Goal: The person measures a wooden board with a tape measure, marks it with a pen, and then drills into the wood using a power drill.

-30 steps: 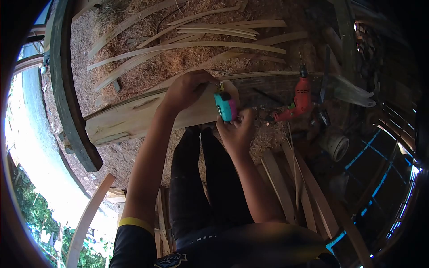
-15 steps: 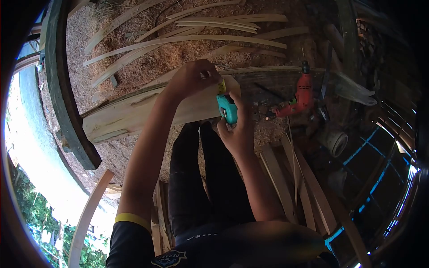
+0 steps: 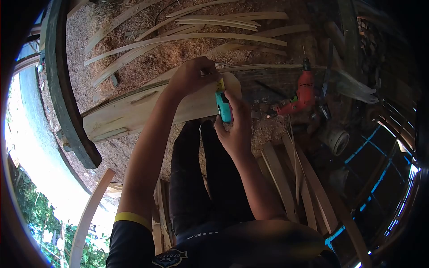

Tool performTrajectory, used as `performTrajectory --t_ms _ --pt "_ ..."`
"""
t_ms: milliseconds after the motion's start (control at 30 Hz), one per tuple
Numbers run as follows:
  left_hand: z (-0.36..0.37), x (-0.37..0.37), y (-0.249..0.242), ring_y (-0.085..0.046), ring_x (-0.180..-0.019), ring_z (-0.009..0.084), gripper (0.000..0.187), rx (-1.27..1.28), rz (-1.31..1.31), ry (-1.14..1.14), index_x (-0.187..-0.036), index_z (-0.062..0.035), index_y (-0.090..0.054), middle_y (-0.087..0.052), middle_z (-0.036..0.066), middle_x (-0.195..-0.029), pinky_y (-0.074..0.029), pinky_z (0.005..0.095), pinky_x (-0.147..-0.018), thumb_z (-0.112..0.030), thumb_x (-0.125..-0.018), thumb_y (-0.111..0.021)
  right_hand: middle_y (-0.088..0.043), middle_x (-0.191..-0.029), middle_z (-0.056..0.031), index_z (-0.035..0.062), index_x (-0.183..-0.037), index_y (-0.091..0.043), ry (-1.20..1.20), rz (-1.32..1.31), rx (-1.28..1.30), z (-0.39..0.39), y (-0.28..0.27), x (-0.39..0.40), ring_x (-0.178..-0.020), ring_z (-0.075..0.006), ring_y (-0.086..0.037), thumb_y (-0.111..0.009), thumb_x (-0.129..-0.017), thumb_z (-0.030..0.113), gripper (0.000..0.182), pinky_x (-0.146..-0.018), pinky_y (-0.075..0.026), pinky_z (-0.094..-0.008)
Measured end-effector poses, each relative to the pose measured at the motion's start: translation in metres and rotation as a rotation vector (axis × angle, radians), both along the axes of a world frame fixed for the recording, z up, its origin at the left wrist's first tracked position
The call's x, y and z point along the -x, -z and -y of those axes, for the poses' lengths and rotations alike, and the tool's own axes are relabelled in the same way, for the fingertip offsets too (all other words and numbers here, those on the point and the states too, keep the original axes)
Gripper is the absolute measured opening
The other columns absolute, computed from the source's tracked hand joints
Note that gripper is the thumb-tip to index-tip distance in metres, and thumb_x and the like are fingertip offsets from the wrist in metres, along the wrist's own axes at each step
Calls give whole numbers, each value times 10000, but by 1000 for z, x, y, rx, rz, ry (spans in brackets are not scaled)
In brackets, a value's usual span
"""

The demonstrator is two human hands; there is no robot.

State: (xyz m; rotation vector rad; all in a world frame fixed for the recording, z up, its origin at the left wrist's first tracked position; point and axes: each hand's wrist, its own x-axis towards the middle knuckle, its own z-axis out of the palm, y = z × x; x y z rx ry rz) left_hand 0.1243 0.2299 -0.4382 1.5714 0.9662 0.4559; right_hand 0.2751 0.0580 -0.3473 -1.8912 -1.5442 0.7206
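A teal tape measure is gripped in my right hand, its case turned on edge over the wooden board. A short piece of yellow blade sticks out of its top. My left hand has its fingers closed at the end of that blade, pinching it near the board's upper edge. Beneath both hands lies a pale wooden board, running from the left post toward the middle. The blade's markings are too small to read.
A red power drill lies right of the board, beside a dark thin rod. Several thin wood strips are spread on the ground beyond. Planks lean near my legs, and a dark beam stands at left.
The tape measure's case has rotated in my right hand, showing more of its narrow side, and shifted slightly left. My left hand stays almost in place.
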Motion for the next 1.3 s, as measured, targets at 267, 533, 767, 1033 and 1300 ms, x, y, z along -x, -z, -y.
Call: performTrajectory --t_ms 267,533,767,1033,1300 --pt "-4 0 -9 -759 -916 241 232 -17 -58 44 -980 -52 -799 -764 93 -955 -601 396 -854 -257 -909 -880 -554 -1325 -166 190 -1618 -534 -21 -22 -9 -1 -2 0 -1181 -363 -631 -810 -884 -7 809 -932 -594 -475" --pt "-4 0 -5 -771 -929 237 262 8 -81 39 -986 -51 -798 -782 82 -962 -609 399 -866 -283 -906 -890 -553 -1309 -185 164 -1639 -514 -3 -14 14 3 0 4 -1165 -366 -628 -810 -894 0 818 -929 -587 -467" --pt "-5 0 -6 -776 -917 235 264 -3 -123 55 -1005 -55 -808 -794 79 -984 -613 400 -851 -278 -896 -897 -556 -1269 -178 148 -1639 -517 10 -11 -22 6 6 4 -1113 -345 -616 -806 -869 -12 837 -925 -568 -465" --pt "-5 0 -5 -757 -919 219 232 6 -88 55 -1005 -61 -812 -783 72 -965 -596 390 -858 -263 -912 -879 -562 -1257 -174 145 -1613 -536 25 -6 -23 4 8 7 -1127 -347 -612 -805 -858 -23 819 -946 -558 -476" --pt "-4 -2 -4 -769 -987 229 227 -4 -28 75 -1111 -85 -831 -800 87 -1089 -617 392 -895 -243 -948 -838 -569 -1248 -171 164 -1601 -547 49 12 -29 4 14 8 -1116 -352 -622 -819 -873 -11 796 -951 -562 -483"
